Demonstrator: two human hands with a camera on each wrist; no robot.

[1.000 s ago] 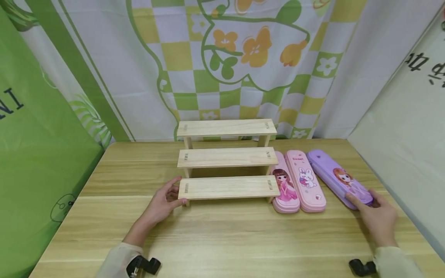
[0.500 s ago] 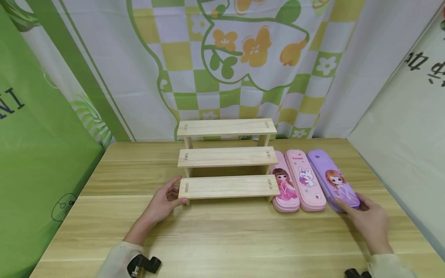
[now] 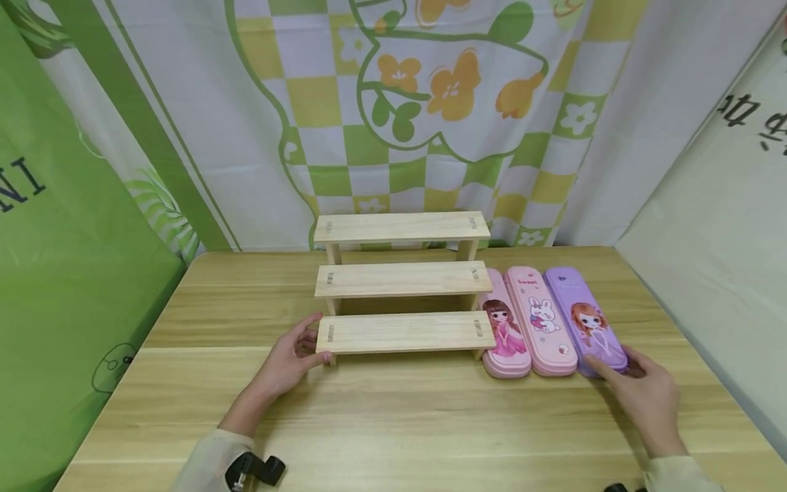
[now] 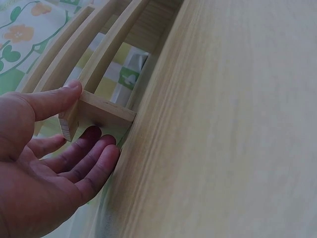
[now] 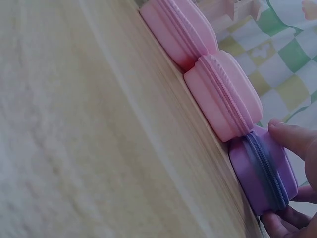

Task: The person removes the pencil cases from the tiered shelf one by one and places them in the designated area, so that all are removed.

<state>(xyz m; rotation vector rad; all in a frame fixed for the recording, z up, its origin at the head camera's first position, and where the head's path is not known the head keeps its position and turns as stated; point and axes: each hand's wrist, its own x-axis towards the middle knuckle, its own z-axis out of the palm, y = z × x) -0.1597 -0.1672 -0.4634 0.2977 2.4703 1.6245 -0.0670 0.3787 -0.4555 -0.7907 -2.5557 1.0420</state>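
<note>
A three-tier wooden stand (image 3: pixel 406 333) stands at the middle of the table. My left hand (image 3: pixel 279 362) grips the left end of its lowest step; in the left wrist view the thumb lies at the step's corner, the fingers curved around the end. To the right, my right hand (image 3: pixel 648 396) holds the near end of a purple zipped pencil case (image 3: pixel 572 294), thumb on the lid and fingers at the far side. Beside it lie a pink case with a rabbit (image 3: pixel 541 321) and a pink case with a doll (image 3: pixel 505 328), partly hidden by the stand.
The wooden table (image 3: pixel 393 424) carries everything. A patterned curtain (image 3: pixel 332 150) hangs right behind it, with a green cloth (image 3: pixel 74 287) along the left and a pale panel (image 3: pixel 713 239) along the right.
My right hand has moved left, bringing the purple pencil case's near end round until it lies alongside the rabbit case. My left hand has stayed on the stand.
</note>
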